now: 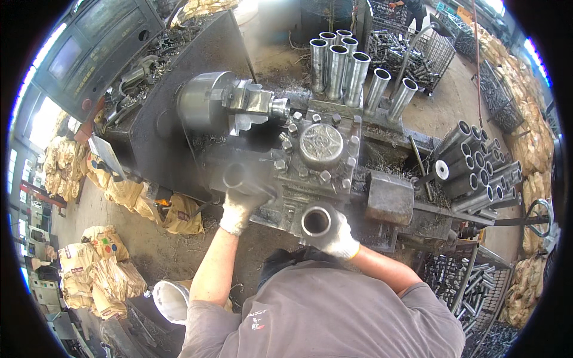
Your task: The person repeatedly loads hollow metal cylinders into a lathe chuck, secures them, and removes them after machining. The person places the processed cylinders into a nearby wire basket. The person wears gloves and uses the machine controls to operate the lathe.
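Observation:
My right hand (341, 236), in a white work glove, is closed round a metal tube (316, 222) whose dark round opening faces up, close to my body. Further left, my gloved left hand (242, 206) is wrapped round another metal tube (236, 176), both partly blurred. Past my hands sits the lathe's square tool post (321, 144) with bolts round its top. The lathe chuck (209, 102) is to its left, its jaws round a short, shiny metal ring or tube end (279, 108). The left hand is below the chuck and apart from it.
Several upright tubes (336, 65) stand behind the tool post. A stack of tubes (477, 164) leans on the right, beside the tailstock end (440, 170). Wire baskets of metal parts (412, 56) stand at the back and lower right. Sacks (98, 274) and a white bucket (171, 301) are at left.

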A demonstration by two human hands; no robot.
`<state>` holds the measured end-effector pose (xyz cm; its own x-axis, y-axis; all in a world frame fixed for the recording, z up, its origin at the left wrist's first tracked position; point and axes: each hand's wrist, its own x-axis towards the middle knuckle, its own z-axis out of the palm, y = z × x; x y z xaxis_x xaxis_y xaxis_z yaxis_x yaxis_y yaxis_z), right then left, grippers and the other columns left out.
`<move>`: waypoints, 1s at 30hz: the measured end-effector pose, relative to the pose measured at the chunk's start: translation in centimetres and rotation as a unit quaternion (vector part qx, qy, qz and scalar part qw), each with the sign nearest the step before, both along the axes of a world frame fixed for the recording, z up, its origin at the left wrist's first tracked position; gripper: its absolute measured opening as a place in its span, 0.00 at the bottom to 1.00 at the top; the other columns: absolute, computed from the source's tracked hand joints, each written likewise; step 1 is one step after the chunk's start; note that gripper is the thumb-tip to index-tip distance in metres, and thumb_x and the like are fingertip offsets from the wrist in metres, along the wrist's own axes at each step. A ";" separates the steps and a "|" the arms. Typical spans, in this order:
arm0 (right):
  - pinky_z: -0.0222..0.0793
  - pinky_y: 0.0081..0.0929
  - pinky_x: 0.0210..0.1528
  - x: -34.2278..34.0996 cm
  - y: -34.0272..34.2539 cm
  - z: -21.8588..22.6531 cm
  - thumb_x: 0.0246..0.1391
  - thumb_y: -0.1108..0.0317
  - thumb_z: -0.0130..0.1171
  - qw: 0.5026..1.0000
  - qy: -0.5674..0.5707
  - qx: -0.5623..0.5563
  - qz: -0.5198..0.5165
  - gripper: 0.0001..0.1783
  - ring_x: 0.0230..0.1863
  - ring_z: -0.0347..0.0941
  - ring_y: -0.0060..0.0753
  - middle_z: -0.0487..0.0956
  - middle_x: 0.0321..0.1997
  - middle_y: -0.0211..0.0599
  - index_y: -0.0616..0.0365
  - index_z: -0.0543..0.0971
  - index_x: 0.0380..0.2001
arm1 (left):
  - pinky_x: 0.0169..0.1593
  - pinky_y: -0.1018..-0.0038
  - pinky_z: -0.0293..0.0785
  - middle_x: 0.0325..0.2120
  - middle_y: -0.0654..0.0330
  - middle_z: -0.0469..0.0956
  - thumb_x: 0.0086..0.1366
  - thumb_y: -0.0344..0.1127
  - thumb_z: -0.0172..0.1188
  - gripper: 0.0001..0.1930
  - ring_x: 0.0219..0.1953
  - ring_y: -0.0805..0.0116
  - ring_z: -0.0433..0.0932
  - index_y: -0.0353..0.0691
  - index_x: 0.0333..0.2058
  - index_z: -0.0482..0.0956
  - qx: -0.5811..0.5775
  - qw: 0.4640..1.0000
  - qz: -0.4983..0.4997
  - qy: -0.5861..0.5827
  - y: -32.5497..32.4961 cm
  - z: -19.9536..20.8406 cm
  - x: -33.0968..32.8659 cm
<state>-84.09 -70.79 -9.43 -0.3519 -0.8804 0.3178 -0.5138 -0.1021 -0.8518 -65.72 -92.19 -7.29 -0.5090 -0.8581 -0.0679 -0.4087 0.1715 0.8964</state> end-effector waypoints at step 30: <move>0.77 0.46 0.51 -12.0 -29.7 13.2 0.54 0.57 0.71 0.808 0.200 0.421 0.359 0.18 0.43 0.83 0.43 0.87 0.47 0.44 0.58 0.88 0.42 | 0.71 0.54 0.70 0.63 0.45 0.78 0.47 0.46 0.78 0.45 0.67 0.46 0.76 0.37 0.65 0.74 -0.532 0.798 -0.135 -0.247 -29.8 10.1 -6.3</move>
